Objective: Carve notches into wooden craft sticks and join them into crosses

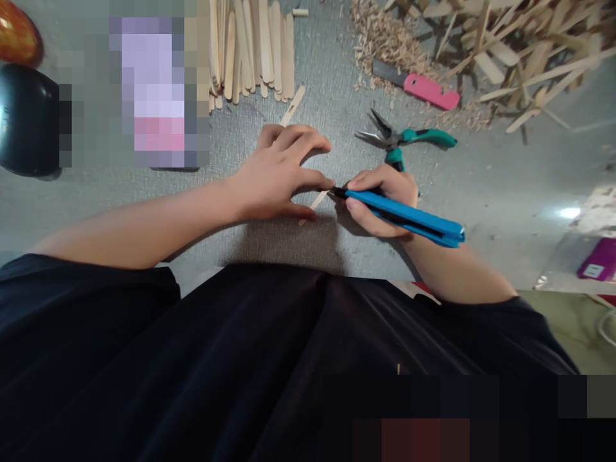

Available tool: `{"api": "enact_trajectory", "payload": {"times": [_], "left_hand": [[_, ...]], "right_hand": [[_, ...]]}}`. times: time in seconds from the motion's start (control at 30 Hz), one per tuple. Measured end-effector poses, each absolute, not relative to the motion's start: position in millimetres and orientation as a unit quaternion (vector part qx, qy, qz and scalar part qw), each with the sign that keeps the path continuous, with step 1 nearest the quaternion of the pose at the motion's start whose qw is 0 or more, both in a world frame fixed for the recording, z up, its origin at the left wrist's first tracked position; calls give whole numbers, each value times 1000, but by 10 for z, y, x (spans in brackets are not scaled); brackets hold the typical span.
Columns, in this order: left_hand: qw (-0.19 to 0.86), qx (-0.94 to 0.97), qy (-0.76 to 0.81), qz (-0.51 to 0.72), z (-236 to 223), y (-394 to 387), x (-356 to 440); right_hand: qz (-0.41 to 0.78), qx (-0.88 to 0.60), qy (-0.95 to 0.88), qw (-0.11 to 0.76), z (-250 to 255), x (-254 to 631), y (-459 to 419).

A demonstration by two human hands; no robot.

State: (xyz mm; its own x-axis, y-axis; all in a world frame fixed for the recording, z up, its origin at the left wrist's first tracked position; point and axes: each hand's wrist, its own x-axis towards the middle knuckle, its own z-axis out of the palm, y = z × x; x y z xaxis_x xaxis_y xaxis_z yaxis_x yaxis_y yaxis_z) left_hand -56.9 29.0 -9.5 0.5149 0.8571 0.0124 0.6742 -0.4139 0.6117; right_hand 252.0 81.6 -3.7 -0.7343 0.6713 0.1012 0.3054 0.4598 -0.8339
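Observation:
A thin wooden craft stick (292, 107) lies slantwise on the grey table under my left hand (283, 170). A narrow slot shows near its far end; its middle is hidden. My left fingers are arched and pin the stick down, thumb and index finger near its close end. In my right hand (385, 192) is a blue utility knife (409, 216), gripped with the handle pointing right. The knife's dark tip touches or nearly touches the stick beside my left index fingertip; the exact contact is too small to tell.
Several craft sticks (253, 51) lie in a row at the back. Green-handled pliers (392, 138) rest open behind my right hand. Beyond are a pink-handled cutter (430, 91), wood shavings (380, 38) and piled stick pieces (529, 58). A black rounded object (29, 122) stands left.

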Motion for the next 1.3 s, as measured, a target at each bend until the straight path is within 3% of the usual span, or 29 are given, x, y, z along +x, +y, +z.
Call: {"api": "enact_trajectory", "payload": {"times": [0.17, 0.43, 0.93, 1.17, 1.3], "left_hand": [[289, 821, 463, 167, -99, 298, -570], [290, 818, 471, 159, -30, 291, -549], [312, 808, 468, 178, -88, 294, -576], [225, 851, 441, 177, -216, 295, -575], [243, 848, 436, 177, -221, 309, -568]], "right_hand": [[428, -259, -850, 167, -70, 2494, 843], [419, -204, -855, 229, -60, 2436, 820], [417, -223, -866, 164, -90, 2466, 808], [339, -103, -889, 291, -102, 2373, 838], [327, -93, -895, 288, -71, 2351, 804]]}}
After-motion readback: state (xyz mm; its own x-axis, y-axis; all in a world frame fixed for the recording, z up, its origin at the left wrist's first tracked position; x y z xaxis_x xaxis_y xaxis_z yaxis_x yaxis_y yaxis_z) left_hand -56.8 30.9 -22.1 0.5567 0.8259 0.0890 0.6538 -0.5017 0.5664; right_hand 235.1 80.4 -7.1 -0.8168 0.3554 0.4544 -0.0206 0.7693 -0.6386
